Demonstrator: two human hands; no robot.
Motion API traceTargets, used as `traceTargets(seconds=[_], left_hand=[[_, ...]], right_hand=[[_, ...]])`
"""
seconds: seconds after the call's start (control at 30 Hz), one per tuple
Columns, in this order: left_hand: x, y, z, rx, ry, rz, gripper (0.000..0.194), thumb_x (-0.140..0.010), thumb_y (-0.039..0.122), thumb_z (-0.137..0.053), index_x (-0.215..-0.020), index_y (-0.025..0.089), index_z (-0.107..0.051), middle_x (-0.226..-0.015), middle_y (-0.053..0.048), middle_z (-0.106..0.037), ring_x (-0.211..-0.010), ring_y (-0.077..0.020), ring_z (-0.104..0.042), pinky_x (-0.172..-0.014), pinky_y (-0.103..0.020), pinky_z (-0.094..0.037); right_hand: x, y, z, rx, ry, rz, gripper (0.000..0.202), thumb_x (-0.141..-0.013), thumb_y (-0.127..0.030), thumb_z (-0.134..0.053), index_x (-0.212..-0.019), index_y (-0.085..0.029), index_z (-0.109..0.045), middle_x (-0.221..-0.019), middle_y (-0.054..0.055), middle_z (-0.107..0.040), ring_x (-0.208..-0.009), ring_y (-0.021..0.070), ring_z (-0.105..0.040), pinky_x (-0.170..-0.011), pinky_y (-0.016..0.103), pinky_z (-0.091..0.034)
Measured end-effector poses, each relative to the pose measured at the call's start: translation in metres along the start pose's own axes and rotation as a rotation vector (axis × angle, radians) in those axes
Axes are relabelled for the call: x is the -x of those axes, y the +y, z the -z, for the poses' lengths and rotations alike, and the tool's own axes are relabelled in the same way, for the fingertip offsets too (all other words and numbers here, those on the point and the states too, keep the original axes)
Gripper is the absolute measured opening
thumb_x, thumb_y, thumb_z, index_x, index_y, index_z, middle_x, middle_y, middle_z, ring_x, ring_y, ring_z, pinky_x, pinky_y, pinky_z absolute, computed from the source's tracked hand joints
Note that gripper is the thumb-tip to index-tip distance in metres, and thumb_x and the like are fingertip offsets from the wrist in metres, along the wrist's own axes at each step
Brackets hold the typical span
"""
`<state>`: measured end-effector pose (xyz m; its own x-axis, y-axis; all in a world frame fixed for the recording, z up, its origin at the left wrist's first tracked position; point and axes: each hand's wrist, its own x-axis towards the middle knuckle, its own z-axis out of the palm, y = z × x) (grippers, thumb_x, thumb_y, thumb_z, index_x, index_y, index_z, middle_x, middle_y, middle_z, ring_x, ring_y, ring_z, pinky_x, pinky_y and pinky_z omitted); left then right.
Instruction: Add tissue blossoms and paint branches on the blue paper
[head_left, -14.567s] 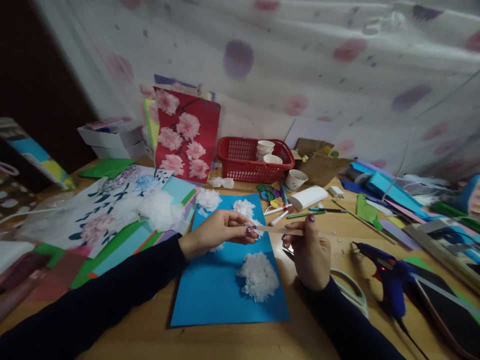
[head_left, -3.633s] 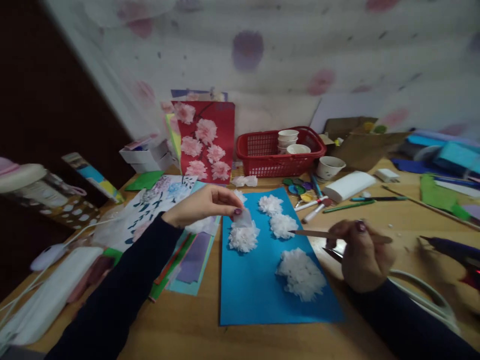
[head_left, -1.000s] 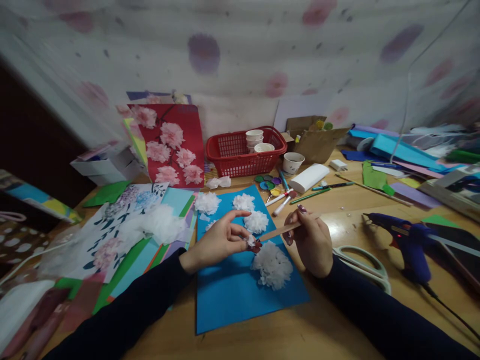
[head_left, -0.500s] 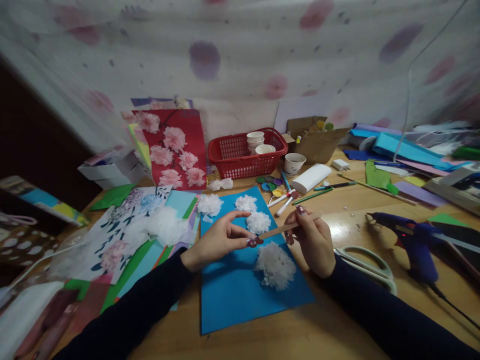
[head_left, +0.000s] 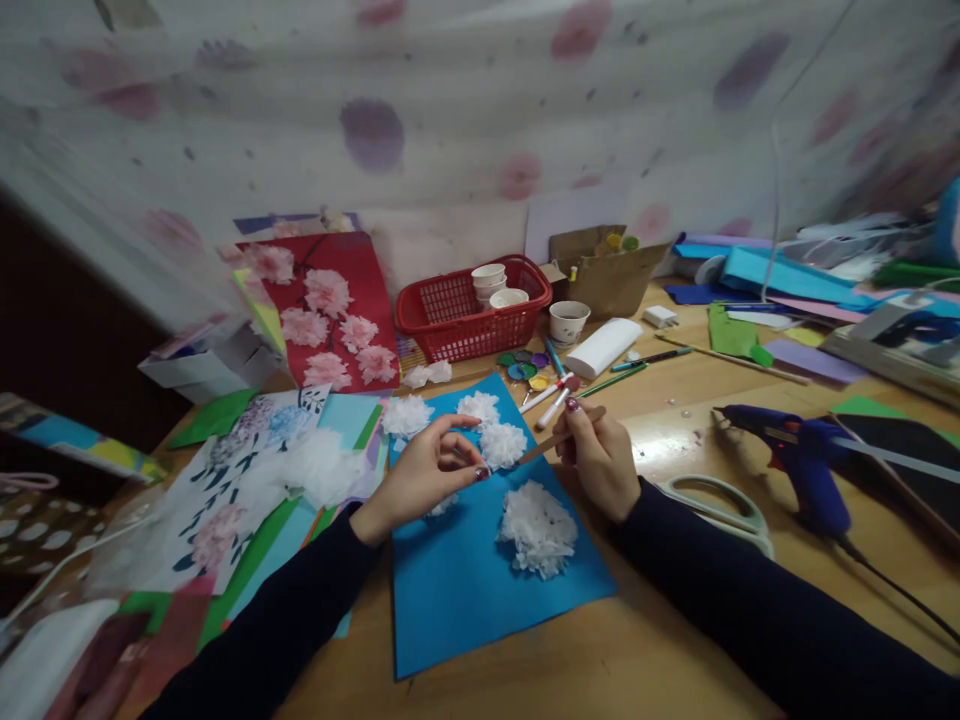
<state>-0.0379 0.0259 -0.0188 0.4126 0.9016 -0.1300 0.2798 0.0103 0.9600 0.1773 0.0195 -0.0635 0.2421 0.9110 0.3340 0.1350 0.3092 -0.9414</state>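
Between the thumb and fingers of my right hand (head_left: 600, 455) is a slim flat wooden stick (head_left: 541, 449), its tip pointing left over the blue sheet (head_left: 457, 590). Left of that tip is my left hand (head_left: 427, 470), thumb and a finger brought together and the index finger raised. Whatever those fingertips pinch is too small to make out. White ruffled paper flowers lie on the sheet: a large one (head_left: 538, 530) below my hands, and smaller ones including a flower (head_left: 502, 445) just behind the fingertips. Another white flower (head_left: 442, 505) is partly hidden under my left hand.
Right of my right hand lie scissors (head_left: 716, 515) and a blue glue gun (head_left: 802, 460) with its cord. Behind the sheet stand a red basket (head_left: 469, 335) with cups, a paper cup (head_left: 569, 323) and pens. A red flower picture (head_left: 330, 320) leans at back left.
My left fingertips have come away from the stick's tip, leaving a gap between them. The stick stays in my right hand. The whole view has shifted slightly.
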Motion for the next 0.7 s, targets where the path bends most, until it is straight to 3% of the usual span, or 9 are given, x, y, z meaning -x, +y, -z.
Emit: traceTargets(seconds=[0.23, 0.47, 0.6, 0.7], left_hand=[[-0.014, -0.003, -0.019, -0.100, -0.073, -0.081, 0.051, -0.075, 0.017, -0.067, -0.120, 0.016, -0.043, -0.081, -0.001, -0.067, -0.079, -0.0160, -0.064, -0.079, -0.033, -0.049], [-0.030, -0.015, -0.027, -0.291, 0.035, -0.214, 0.049, -0.077, 0.011, -0.063, -0.122, 0.017, -0.045, -0.084, -0.001, -0.069, -0.082, -0.0149, -0.067, -0.083, -0.030, -0.050], [-0.034, -0.021, -0.029, -0.341, 0.074, -0.254, 0.051, -0.075, 0.008, -0.063, -0.121, 0.020, -0.047, -0.081, 0.002, -0.070, -0.079, -0.0147, -0.067, -0.080, -0.030, -0.051], [-0.035, -0.022, -0.029, -0.378, 0.091, -0.274, 0.051, -0.075, 0.006, -0.062, -0.122, 0.021, -0.048, -0.083, 0.002, -0.071, -0.079, -0.0147, -0.067, -0.079, -0.030, -0.052]], right_hand=[[-0.001, -0.001, -0.001, 0.093, 0.009, 0.005, 0.052, -0.092, -0.059, -0.040, -0.067, -0.017, -0.058, -0.052, -0.001, -0.057, -0.042, 0.0096, -0.050, -0.043, 0.022, -0.039], [-0.003, -0.001, -0.002, 0.076, 0.068, -0.023, 0.049, -0.092, -0.057, -0.041, -0.067, -0.018, -0.056, -0.051, -0.002, -0.055, -0.039, 0.0090, -0.048, -0.041, 0.021, -0.038], [-0.002, 0.000, 0.001, 0.045, 0.139, 0.024, 0.046, -0.094, -0.052, -0.040, -0.064, -0.020, -0.052, -0.047, -0.004, -0.051, -0.039, 0.0091, -0.046, -0.040, 0.021, -0.036], [0.001, 0.001, 0.003, 0.098, 0.103, 0.090, 0.045, -0.096, -0.047, -0.038, -0.063, -0.020, -0.053, -0.045, -0.004, -0.049, -0.039, 0.0094, -0.047, -0.042, 0.021, -0.037]])
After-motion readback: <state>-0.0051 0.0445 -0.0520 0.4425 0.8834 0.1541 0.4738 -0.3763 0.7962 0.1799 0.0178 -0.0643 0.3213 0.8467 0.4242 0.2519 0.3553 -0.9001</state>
